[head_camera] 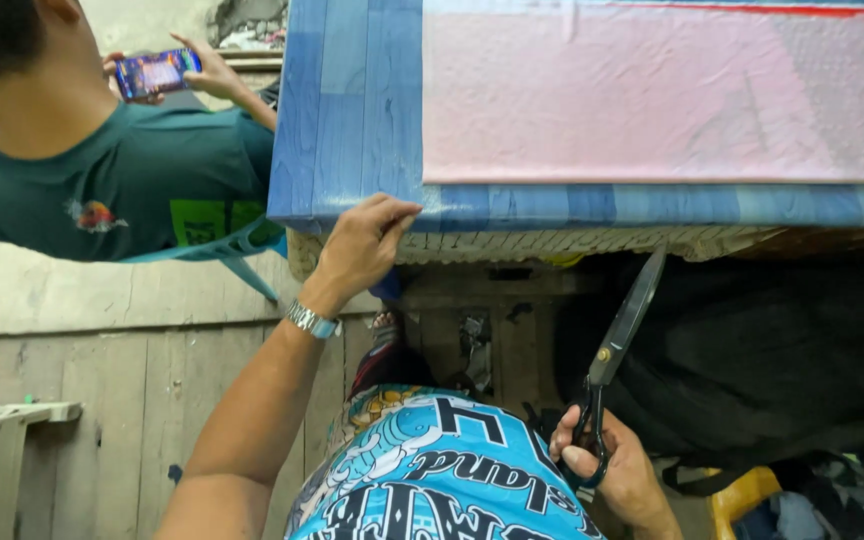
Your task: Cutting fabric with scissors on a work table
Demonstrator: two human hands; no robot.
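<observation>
We see the left hand (362, 245) at about twelve o'clock from the body, its fingertips curled onto the near edge of the blue table (352, 120), gripping it. The right hand (617, 470), at four o'clock, is clamped through the handles of black scissors (617, 345), whose closed blades point toward one o'clock below the table edge. A pink sheet (652, 100) lies on the table. At ten o'clock another person (112, 170) holds a phone (157, 73).

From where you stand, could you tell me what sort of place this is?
Probably a small tailoring or fabric-cutting workshop: pink cloth lies spread on a blue-covered worktable, the right hand holds large black shears, the left hand grips the table's edge, and the floor is rough wooden planks.
</observation>
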